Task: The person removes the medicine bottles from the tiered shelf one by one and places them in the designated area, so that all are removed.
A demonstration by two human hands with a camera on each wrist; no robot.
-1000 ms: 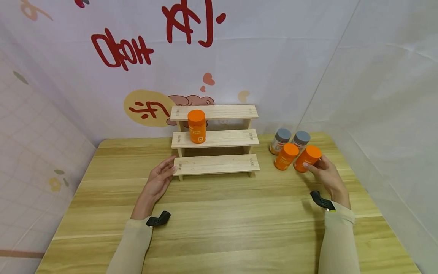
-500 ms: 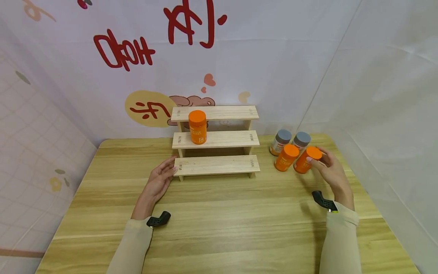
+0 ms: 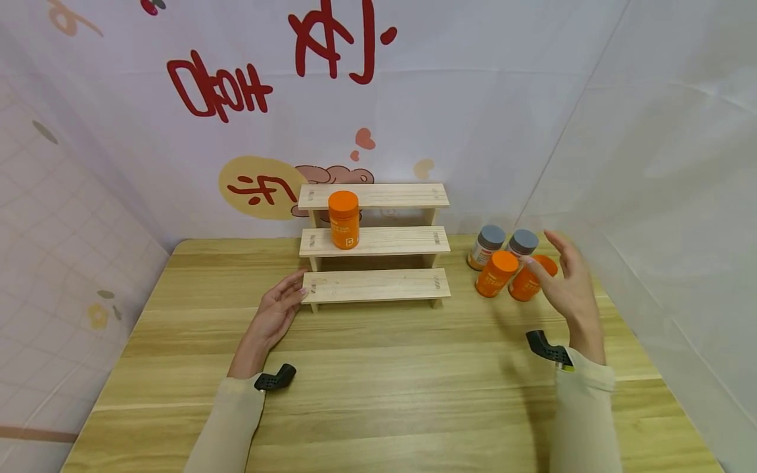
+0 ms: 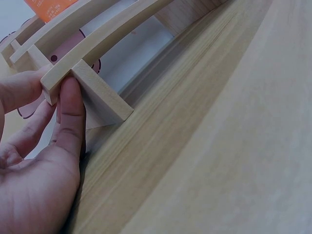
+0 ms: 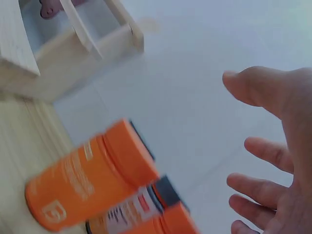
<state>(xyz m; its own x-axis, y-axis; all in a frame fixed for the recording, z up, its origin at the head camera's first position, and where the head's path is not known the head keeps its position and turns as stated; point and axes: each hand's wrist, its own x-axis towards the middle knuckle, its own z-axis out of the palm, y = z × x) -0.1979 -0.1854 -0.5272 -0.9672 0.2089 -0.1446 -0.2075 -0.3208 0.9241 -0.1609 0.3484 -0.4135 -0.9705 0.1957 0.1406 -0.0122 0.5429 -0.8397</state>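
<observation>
A three-step wooden rack (image 3: 378, 286) stands at the back of the table. My left hand (image 3: 276, 312) pinches the left end of its lowest step; in the left wrist view the thumb and finger (image 4: 72, 114) grip the board's corner. Over at the right, my right hand (image 3: 570, 292) hovers above the right-hand orange bottle (image 3: 525, 285), covering part of its lid. Its fingers are spread, and the right wrist view shows nothing between thumb (image 5: 258, 87) and fingers. Another orange bottle (image 3: 492, 281) stands just left of it.
Behind the orange pair stand two grey-lidded bottles (image 3: 487, 244), one partly hidden. One more orange bottle (image 3: 344, 226) is on the rack's middle step, left of centre. A printed white cloth (image 3: 473, 131) hangs behind the table, with white sheeting along both sides.
My right hand has let go of the right-hand orange bottle, opened and risen above it. My left hand keeps its place on the rack. The view has shifted slightly.
</observation>
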